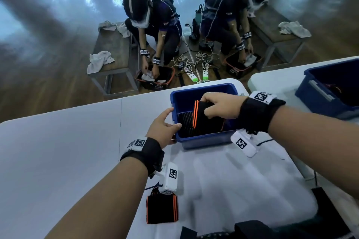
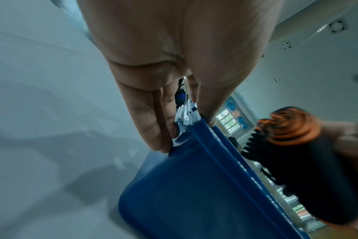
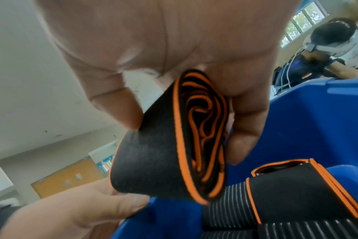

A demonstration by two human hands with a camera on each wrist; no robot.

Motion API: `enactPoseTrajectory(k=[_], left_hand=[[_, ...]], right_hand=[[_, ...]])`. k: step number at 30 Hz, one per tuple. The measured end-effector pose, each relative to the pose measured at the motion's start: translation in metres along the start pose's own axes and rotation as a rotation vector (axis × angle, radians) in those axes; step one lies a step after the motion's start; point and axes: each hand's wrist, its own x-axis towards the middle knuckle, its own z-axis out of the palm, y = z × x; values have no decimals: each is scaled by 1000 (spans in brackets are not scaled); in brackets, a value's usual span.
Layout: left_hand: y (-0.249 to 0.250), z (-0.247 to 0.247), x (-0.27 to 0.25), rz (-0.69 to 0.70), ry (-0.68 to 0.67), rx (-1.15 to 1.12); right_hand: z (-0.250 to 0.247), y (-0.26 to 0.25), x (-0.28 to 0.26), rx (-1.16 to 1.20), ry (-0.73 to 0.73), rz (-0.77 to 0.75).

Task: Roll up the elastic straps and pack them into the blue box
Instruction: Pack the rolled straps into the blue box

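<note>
Over blue box (image 1: pixel 204 137): rolled strap (image 1: pixel 202 114) held in R hand (image 1: pixel 223 106).

On white table (image 1: pixel 58 161), near far edge, sits blue box; holds already a ribbed black strap roll (image 3: pixel 276 202) w/ orange trim, lying on box floor. R hand clamped on rolled black-and-orange elastic strap, thumb one side, fingers (image 3: pixel 245 129) other, roll's spiral end showing in R wrist view, just above box interior. L hand (image 1: pixel 165 128) grips box's near-left rim, thumb over top edge, fingers (image 2: pixel 149 126) against outer wall. Another strap roll (image 1: pixel 162 208) lies on table close to body, under L wrist cam, well apart from box. Second blue bin (image 1: pixel 330 87) at far right on separate table.
</note>
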Motion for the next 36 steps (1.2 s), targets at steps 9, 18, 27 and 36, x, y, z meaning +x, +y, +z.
enactPoseTrajectory(k=[9,18,27,36], left_hand=[[-20,9,-22,12,44,-20],[-28,12,-26,39,96,-7],[-24,13,-26,9,113,-47],[-20,14,-27,-39,121,-82]], right_hand=[[15,-15,77,-324,-430,166],[37,-27,101,-507,-589,155],[48,-29,109,-704,-471,67],[51,-22,113,-664,-468,59]])
